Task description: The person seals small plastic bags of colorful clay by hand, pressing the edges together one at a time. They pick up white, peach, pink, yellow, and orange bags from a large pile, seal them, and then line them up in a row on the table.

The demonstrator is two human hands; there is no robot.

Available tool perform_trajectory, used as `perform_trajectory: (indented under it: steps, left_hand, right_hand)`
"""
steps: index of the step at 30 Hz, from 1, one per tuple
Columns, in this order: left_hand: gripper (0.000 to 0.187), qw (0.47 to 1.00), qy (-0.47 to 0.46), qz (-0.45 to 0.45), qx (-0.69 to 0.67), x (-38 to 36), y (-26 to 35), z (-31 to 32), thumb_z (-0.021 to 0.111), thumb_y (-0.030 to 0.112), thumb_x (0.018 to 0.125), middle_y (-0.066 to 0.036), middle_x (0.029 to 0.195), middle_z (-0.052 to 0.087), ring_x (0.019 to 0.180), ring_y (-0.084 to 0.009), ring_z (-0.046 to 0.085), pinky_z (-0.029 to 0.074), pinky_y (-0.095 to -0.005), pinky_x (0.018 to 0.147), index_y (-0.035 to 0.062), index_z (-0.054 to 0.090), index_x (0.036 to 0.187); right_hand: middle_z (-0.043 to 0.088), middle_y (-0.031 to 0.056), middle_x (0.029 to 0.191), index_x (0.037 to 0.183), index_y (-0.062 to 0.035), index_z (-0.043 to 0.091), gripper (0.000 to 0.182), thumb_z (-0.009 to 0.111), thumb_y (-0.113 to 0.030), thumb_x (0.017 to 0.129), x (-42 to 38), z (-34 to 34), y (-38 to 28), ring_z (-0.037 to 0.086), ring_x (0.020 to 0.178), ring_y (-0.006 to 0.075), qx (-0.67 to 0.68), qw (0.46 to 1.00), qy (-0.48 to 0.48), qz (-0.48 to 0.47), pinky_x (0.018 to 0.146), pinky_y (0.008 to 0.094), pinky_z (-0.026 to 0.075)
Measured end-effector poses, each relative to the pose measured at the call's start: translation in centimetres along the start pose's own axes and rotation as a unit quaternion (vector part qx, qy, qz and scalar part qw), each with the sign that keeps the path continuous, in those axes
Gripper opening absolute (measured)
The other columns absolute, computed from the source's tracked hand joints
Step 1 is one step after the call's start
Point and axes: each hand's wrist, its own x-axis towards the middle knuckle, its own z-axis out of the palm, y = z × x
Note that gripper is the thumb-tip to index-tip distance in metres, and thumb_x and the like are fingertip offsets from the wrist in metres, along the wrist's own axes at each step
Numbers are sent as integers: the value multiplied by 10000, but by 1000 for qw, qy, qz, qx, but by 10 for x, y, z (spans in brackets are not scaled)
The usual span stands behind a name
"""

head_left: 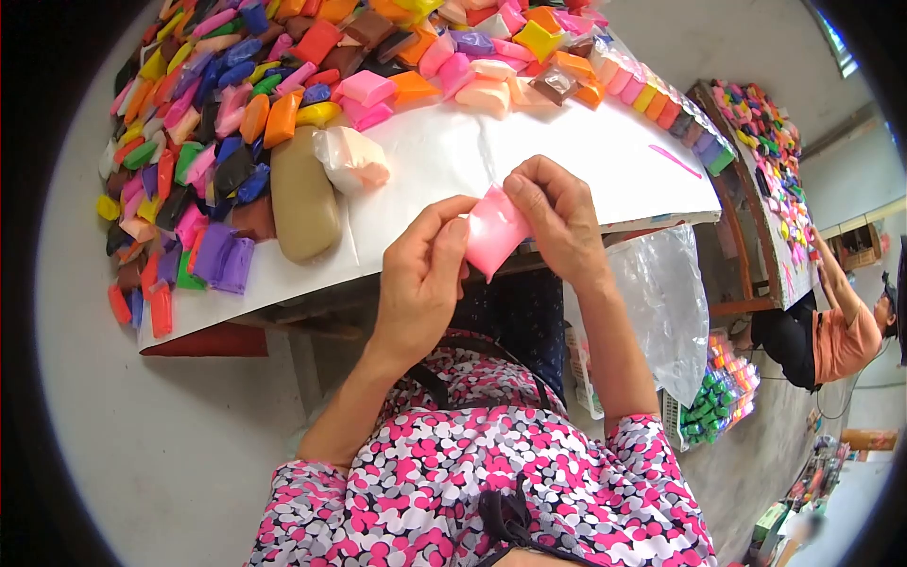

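Observation:
Between my two hands is a small pink packet (pixel 496 232), held up just past the front edge of the white tabletop (pixel 453 156). My left hand (pixel 425 269) pinches its left side with thumb and fingers. The fingers of my right hand (pixel 557 217) grip its upper right corner. Beyond them on the table lie a large olive-brown block (pixel 304 203) and a pale peach lump in clear plastic (pixel 352 159). A big heap of colourful wrapped packets (pixel 364 87) covers the far and left parts of the table.
A row of coloured packets (pixel 657 104) lines the table's right edge. Clear plastic bags (pixel 661 302) hang below it, beside a basket of packets (pixel 718 397). Farther right, a person in an orange top (pixel 846 340) works at another table (pixel 765 208).

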Motion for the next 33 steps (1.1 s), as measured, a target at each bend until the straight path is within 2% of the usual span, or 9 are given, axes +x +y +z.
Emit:
perform_trajectory:
  steps: [3,6,12,15,18,24,26,29,33]
  left_hand:
    - [249,992,-47,64,102,-6,-3,-17,545,140,987,-10,787,569,664,-80,506,429,-250,580,-35,599,1155]
    - [229,984,-62,80,145,-6,-3,-18,562,131,970,-64,797,588,649,-154,546,447,-298,590,-36,594,1124]
    - [175,932,-73,216,283,2,6,-21,615,125,929,-174,823,596,641,-291,569,453,-348,599,-28,594,1013]
    - [153,922,-85,228,300,8,7,-24,623,116,922,-155,774,595,613,-272,560,443,-342,577,-31,602,963]
    - [148,957,-88,125,246,11,17,-23,630,113,916,-146,717,587,585,-255,546,430,-340,557,-32,603,903]
    - [143,945,-46,202,251,21,1,-21,637,98,911,-120,667,574,538,-185,513,408,-321,524,-31,619,851]
    - [136,957,-29,178,228,24,-2,-21,635,87,910,-109,663,567,532,-165,493,398,-312,517,-33,621,846]
    - [122,967,-17,150,205,26,-2,-20,632,70,907,-99,658,558,527,-147,468,387,-302,511,-33,620,843]
    - [110,958,-15,181,223,28,-7,-19,632,62,905,-96,669,562,530,-149,465,385,-300,511,-29,615,846]
  right_hand:
    - [524,16,667,836,30,584,218,595,-166,932,8,-6,-1,456,634,88,8,1000,-8,8,576,272,405]
    - [527,20,671,824,36,588,231,602,-170,928,15,-5,-1,461,639,90,-1,999,-37,5,578,278,407]
    - [560,64,678,815,53,600,243,615,-174,900,27,-10,-5,482,630,120,-78,993,-92,-10,581,299,415]
    - [574,100,686,820,57,618,261,623,-197,877,33,-13,-8,503,630,154,-126,986,-108,-19,591,321,422]
    - [584,126,698,826,56,632,281,625,-222,864,37,-14,-7,526,642,185,-143,982,-120,-19,603,338,428]
    - [600,142,717,837,52,634,266,628,-212,869,43,-13,-2,541,642,205,-140,984,-113,-9,609,357,433]
    - [599,141,721,844,45,619,258,639,-211,874,40,-10,4,553,636,231,-140,987,-81,-15,605,375,437]
    - [581,126,721,849,18,587,255,671,-222,871,20,-11,12,570,635,279,-235,950,70,-194,581,390,438]
    - [537,94,724,818,-29,552,289,724,-262,822,-17,-19,-12,567,628,285,-337,911,58,-230,551,385,435]
